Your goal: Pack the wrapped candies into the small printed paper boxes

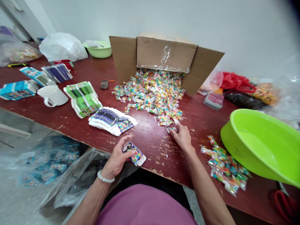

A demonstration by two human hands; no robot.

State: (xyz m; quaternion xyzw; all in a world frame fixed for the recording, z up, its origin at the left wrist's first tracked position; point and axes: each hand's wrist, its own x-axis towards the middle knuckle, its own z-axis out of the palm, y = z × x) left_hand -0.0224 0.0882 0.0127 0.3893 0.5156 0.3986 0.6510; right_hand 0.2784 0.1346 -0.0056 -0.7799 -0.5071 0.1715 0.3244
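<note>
In my left hand (119,156) is a small purple printed candy box (134,152), held near the table's front edge with a white end flap showing open. My right hand (182,137) has its fingers closed on a small wrapped candy packet (172,129), just in front of the big candy pile (154,93). That pile spills out of a cardboard carton (166,54) lying on its side. Behind my left hand lies a stack of flat purple boxes (112,120), overlapping a stack of flat green boxes (84,98).
At the right a green basin (264,147) stands beside a smaller group of candy packets (226,165). Red-handled scissors (283,203) lie at the lower right. A white mug (53,95) and blue boxes (18,90) are at the left. Plastic bags (53,162) sit below the table.
</note>
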